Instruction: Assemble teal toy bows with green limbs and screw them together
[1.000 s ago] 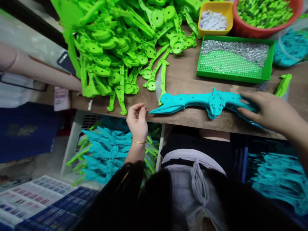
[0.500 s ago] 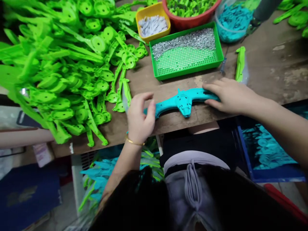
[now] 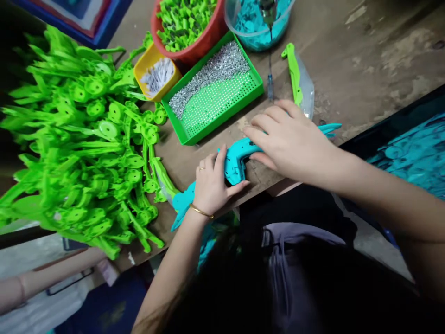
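Observation:
A long, curved turquoise plastic toy part [image 3: 236, 162] lies along the table's front edge, with a raised dragon-head-like piece at its middle. My left hand [image 3: 211, 183] is closed over it just left of the raised middle, fingers on top and thumb below. Farther right, my right hand [image 3: 290, 141] grips the curved arm, its fingers over the far side and the thumb under the near side. The part's narrow ends stick out beyond both hands. Behind my right hand lies a green piece [image 3: 295, 76] with a clear blade-like sheet.
A heap of green plastic parts [image 3: 83, 162] covers the left. Behind the hands stand a green tray [image 3: 217, 132] of small metal screws, a yellow box [image 3: 142, 74], a red tub [image 3: 189, 53] and a clear bowl [image 3: 259, 44]. A dark tool [image 3: 268, 11] hangs over the bowl.
My view has turned, so the table appears tilted. My left hand has moved inward to the raised middle of the turquoise part, and my right hand now covers more of its right arm.

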{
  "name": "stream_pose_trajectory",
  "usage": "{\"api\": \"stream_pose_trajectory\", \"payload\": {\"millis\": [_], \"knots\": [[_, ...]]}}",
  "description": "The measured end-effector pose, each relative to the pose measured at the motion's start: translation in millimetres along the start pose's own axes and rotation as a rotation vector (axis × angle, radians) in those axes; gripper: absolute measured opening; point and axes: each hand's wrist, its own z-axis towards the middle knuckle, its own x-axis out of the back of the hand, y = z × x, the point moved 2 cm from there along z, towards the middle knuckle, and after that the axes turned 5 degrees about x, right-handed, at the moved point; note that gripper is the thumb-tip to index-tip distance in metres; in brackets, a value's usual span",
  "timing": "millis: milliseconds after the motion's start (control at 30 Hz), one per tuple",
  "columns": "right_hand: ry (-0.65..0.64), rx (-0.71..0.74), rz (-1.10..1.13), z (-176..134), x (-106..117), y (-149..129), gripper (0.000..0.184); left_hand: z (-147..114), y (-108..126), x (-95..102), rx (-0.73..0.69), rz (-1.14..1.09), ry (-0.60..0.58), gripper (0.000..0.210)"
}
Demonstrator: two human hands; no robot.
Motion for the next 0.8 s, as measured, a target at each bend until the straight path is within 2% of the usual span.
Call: {"api": "stream_pose_trajectory", "payload": {"millis": [67, 167, 233, 300, 400, 500, 800], "knots": [[0.065, -0.063, 0.159, -17.1, -5.4, -10.9, 0.036, 1.3, -3.0, -0.1, -0.004, -0.025, 0.007, 0.105], [-0.006, -0.151, 0.36, -36.3, -32.9, -26.0, 0.037, 4.3, -9.1, 2.1, -0.021, -0.086, -0.029, 0.102], [-0.061, -0.16, 0.377, -40.2, -52.5, -33.7, 0.038, 6.4, -13.1, 4.1, -0.034, -0.129, -0.055, 0.1], [-0.047, -0.133, 0.346, -38.1, -64.1, -38.7, 0.042, 8.2, -16.2, 5.6, -0.044, -0.168, -0.071, 0.101], [-0.017, -0.086, 0.305, -31.2, -67.2, -41.7, 0.048, 10.4, -19.5, 6.3, -0.045, -0.209, -0.092, 0.103], [-0.04, -0.084, 0.314, -27.4, -63.4, -41.2, 0.051, 12.2, -21.4, 7.0, -0.045, -0.251, -0.11, 0.1], [-0.073, -0.09, 0.329, -19.2, -64.9, -40.5, 0.047, 15.0, -25.5, 10.0, -0.093, -0.257, -0.146, 0.094]]}}
